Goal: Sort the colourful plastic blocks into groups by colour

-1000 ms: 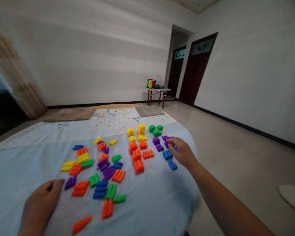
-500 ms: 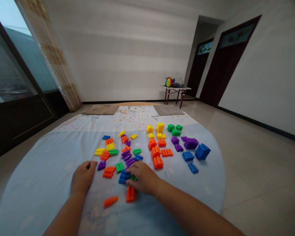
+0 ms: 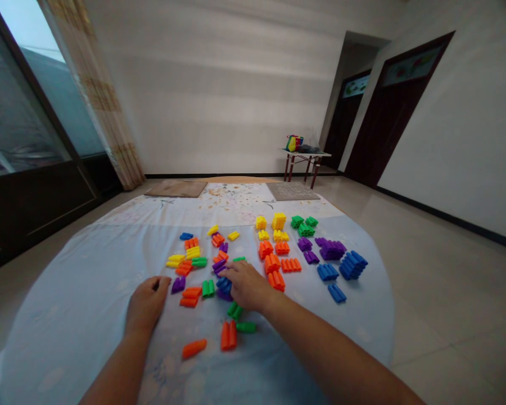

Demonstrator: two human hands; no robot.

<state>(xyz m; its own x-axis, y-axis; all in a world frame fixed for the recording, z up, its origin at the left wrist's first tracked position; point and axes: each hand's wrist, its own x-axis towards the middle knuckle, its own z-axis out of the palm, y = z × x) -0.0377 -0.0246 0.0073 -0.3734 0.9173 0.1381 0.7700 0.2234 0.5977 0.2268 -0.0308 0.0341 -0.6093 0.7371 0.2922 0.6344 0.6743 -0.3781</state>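
Note:
Many small plastic blocks in several colours lie on a pale blue cloth (image 3: pixel 88 281) spread over the floor. My right hand (image 3: pixel 247 286) reaches into the loose pile, its fingers closed over a clump of blue blocks (image 3: pixel 224 284) with purple blocks (image 3: pixel 219 264) beside it. My left hand (image 3: pixel 147 302) rests on the cloth with its fingers curled and nothing in them, just left of a purple block (image 3: pixel 177 284). Green blocks (image 3: pixel 235 310) and an orange pair (image 3: pixel 227 335) lie under my right wrist.
To the right, blocks are grouped by colour: yellow (image 3: pixel 278 221), green (image 3: pixel 303 226), orange (image 3: pixel 272 263), purple (image 3: pixel 331 249), blue (image 3: pixel 352 264). A lone orange block (image 3: pixel 194 349) lies near me. A small table (image 3: pixel 306 159) stands by dark doors at the back.
My right hand came back from the sorted groups on the right to the loose pile and closed on blue blocks, sliding them away from me. My left hand stayed on the cloth.

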